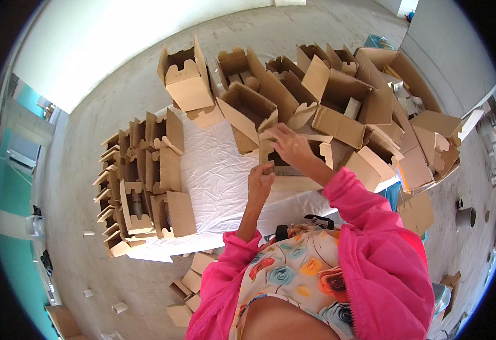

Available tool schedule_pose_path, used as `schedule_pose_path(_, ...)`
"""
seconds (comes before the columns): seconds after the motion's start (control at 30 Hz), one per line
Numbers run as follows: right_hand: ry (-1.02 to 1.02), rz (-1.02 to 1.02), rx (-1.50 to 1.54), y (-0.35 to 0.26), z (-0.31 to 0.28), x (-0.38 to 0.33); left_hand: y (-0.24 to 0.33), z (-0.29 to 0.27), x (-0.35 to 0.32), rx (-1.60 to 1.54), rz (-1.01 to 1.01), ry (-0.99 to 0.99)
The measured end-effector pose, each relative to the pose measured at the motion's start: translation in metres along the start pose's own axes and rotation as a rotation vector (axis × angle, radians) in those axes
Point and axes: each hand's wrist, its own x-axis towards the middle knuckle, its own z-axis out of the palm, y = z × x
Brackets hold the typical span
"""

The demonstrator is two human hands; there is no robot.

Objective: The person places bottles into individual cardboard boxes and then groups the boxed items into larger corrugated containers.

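**Now: both hands on a half-folded cardboard box at the table edge**

We see the left hand (260, 182) pinched shut on the near left corner of an open cardboard box (293, 161), fingers together on the flap edge. The right hand (289, 144) lies over the top of the same box, fingers curled down onto its upper flap; it grips the cardboard, though we cannot tell how tightly. The box sits at the near edge of the table, on the white cloth (217, 170), right in front of the person's chest.

Sleeves are bright pink (372, 226); a flowered apron (293, 272) covers the front.

Left of the hands, a packed block of folded boxes (140, 181) stands in rows, flaps up, touching one another. Beyond and to the right, a loose heap of open boxes (338, 96) lies tilted at all angles, some spilling over the table's far right side. One taller box (186, 76) stands at the far edge.

On the concrete floor (89, 113) at lower left we note flat cardboard pieces (188, 289) and a few small cardboard tubes (119, 307).
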Motion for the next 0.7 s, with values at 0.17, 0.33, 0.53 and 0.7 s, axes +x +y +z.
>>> schedule_pose_path(0.17, -0.064, 0.168, -0.059, 0.004, 0.057, 0.037, 0.009, -0.016, -0.010, -0.162, -0.160, -0.019)
schedule_pose_path(0.33, -0.039, 0.073, -0.180, 0.029, 0.084, 0.040, -0.015, -0.041, -0.002, -0.224, -0.277, 0.022)
schedule_pose_path(0.53, 0.017, -0.089, 0.059, 0.033, 0.081, 0.026, -0.014, -0.079, 0.041, -0.199, -0.232, 0.349)
schedule_pose_path(0.7, 0.058, -0.161, 0.134, 0.031, 0.076, 0.020, -0.012, -0.103, 0.091, -0.163, -0.183, 0.435)
